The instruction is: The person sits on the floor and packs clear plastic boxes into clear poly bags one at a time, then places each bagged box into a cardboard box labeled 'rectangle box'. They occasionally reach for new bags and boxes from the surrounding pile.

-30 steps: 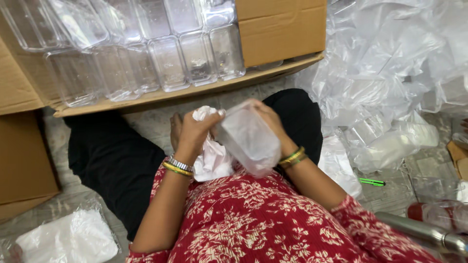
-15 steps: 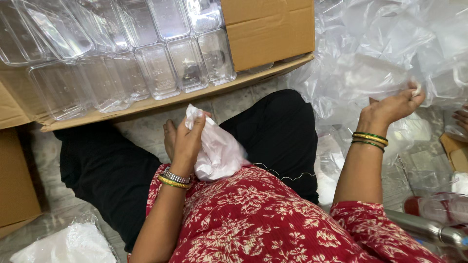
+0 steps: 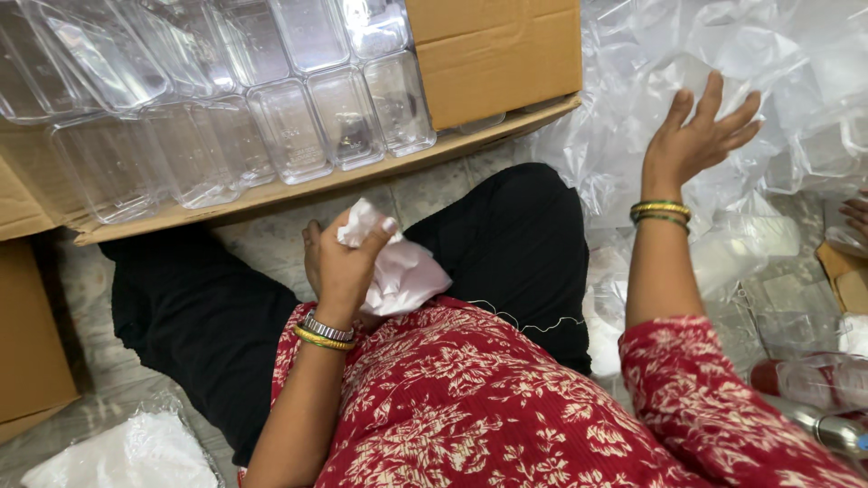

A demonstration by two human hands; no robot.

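My left hand [image 3: 339, 262] rests in my lap, closed around a crumpled white cloth [image 3: 402, 276]. My right hand [image 3: 696, 136] is stretched out to the right, fingers spread, over a heap of clear plastic bags and wrapped containers [image 3: 723, 72]. One clear container [image 3: 692, 77] lies just beyond its fingertips; the hand holds nothing. Bangles circle both wrists.
An open cardboard box [image 3: 488, 54] lies on its side ahead, packed with several clear plastic containers [image 3: 298, 117]. Another cardboard box [image 3: 27, 352] stands at the left. A bag of white material [image 3: 127, 456] lies at the lower left. Another person's fingers [image 3: 854, 217] show at the right edge.
A second ago both hands held a clear container and the cloth at my lap. The container is gone from my hands; my right hand has reached out to the pile on the right and opened.
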